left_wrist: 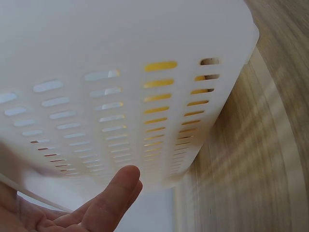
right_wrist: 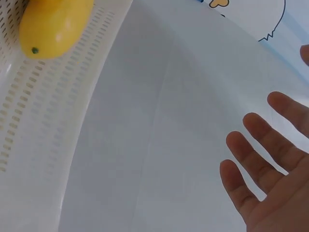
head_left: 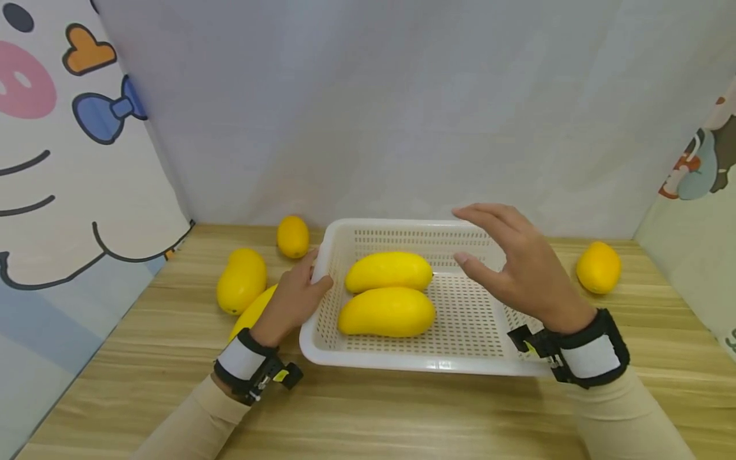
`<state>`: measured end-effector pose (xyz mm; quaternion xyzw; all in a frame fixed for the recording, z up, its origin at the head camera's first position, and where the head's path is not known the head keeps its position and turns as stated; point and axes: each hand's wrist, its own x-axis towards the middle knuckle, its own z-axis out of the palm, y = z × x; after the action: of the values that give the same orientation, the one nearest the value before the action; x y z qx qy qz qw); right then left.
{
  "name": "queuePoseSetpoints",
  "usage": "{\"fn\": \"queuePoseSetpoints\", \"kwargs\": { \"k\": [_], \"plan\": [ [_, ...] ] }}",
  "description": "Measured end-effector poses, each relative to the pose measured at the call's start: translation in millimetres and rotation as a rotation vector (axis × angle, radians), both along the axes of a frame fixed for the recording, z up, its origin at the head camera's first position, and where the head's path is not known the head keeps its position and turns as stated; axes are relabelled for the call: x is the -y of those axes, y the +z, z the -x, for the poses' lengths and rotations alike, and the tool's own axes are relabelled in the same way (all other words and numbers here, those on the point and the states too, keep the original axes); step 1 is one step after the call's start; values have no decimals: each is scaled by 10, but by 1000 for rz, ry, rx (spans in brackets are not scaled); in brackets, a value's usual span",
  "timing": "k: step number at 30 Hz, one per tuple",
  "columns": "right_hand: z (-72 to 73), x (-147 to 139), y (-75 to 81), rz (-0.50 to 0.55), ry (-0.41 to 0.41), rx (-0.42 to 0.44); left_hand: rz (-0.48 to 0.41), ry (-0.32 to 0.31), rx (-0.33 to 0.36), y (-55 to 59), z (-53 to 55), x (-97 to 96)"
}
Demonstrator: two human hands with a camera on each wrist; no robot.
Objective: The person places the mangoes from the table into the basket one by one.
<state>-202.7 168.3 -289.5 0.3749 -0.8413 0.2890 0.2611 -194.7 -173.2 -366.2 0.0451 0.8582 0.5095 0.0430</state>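
Observation:
A white perforated plastic basket (head_left: 374, 363) stands on the table, its left end slightly raised or tilted as far as I can tell. Two yellow mangoes (head_left: 386, 312) lie side by side in its left half. My left hand (head_left: 294, 295) holds the basket's left rim, thumb over the edge and fingers along the outer wall; in the left wrist view those fingers (left_wrist: 113, 198) lie against the slotted wall. Over the basket's right part hovers my right hand (head_left: 514, 265), fingers extended and spread from the thumb. It holds nothing, as the right wrist view also shows.
Left of the basket lie a yellow mango (head_left: 242, 281) and another long yellow fruit (head_left: 253, 313), partly behind my left hand. A small lemon-like fruit (head_left: 293, 237) sits at the back left, another yellow-orange fruit (head_left: 598, 268) at the right. A pale curtain (head_left: 402, 115) hangs behind the table.

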Motion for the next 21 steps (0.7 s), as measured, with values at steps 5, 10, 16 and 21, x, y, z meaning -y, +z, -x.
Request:
{"fn": "queuePoseSetpoints", "kwargs": {
  "k": [5,10,16,21],
  "plan": [
    [-18,-130,114,39,-32,-9,2,3,7,3,3,4],
    [7,-269,185,89,-52,-46,9,8,6,-2,5,9],
    [40,-424,230,125,-127,-74,4,5,12,-3,3,11],
    [99,-586,229,130,-253,-54,14,7,16,-3,2,9]
  ]
}}
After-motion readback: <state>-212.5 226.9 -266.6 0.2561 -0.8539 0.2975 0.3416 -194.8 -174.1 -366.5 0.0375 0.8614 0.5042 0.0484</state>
